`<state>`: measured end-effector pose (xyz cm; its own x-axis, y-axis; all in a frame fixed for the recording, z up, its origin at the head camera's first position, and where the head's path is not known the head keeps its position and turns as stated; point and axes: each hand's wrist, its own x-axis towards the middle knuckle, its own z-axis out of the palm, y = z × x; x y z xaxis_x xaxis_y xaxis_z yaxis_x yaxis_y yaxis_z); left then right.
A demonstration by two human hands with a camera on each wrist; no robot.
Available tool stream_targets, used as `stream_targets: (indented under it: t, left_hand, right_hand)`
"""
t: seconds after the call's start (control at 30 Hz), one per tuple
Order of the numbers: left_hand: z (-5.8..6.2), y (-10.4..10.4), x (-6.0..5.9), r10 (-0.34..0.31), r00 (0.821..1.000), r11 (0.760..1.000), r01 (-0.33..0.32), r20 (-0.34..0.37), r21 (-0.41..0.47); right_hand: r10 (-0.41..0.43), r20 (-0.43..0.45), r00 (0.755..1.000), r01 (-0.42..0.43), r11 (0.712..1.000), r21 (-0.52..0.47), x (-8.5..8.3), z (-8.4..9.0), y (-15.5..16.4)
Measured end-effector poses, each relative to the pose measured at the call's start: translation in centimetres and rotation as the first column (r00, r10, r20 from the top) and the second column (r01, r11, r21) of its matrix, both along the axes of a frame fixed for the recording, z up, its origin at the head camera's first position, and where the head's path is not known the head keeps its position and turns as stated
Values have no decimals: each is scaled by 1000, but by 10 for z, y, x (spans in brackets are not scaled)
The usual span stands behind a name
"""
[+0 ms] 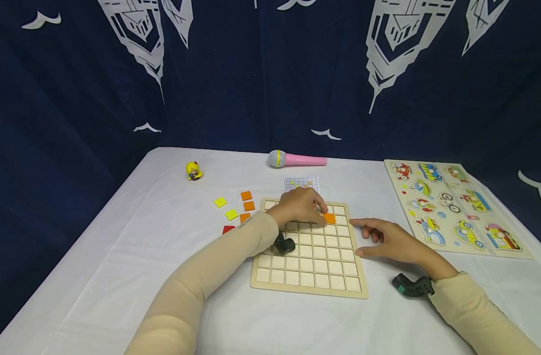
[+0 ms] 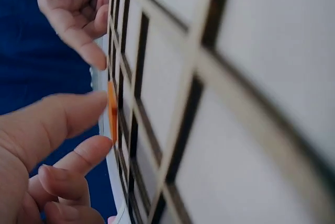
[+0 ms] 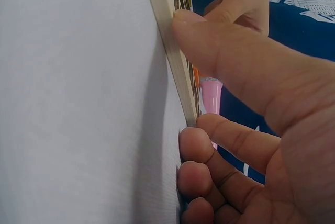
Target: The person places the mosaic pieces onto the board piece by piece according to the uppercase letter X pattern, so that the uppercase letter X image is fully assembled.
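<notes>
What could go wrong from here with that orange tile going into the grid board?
1. The left hand holds the orange tile at a cell near the grid board's far edge; in the left wrist view the tile stands on edge, so it may jam across a divider.
2. The right hand only rests against the board's right edge; a push could slide the board on the white cloth.
3. The left sleeve lies near the loose tiles and could scatter them.

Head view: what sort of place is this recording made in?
Probably a staged tabletop play setup rather than a lived-in room: a table under a white cloth, a dark blue printed curtain all round, and toys laid out, such as a vehicle peg puzzle and pink toy microphone.
</notes>
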<state>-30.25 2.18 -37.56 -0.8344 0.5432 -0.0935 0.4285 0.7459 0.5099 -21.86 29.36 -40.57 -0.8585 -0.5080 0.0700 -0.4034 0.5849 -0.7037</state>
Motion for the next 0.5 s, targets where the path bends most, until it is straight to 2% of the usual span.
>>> stream_targets:
  t: [0.1, 0.23, 0.4, 0.5]
  left_hand:
    - [4, -3, 1, 6, 1000, 1000, -6, 10, 19]
    - [13, -10, 5, -20, 999, 999, 19, 33, 38]
    - [26, -20, 11, -85, 994, 995, 81, 66, 57]
    - [27, -29, 14, -132, 989, 987, 125, 67, 104]
  right_hand:
    - [1, 1, 1000, -1, 1000, -2, 0, 0, 0]
    - [1, 3, 1000, -1, 1000, -5, 0, 0, 0]
    - [-4, 9, 1000, 4, 1000, -4, 0, 1, -1]
    - [-1, 6, 1000, 1, 1000, -7, 1, 2, -1]
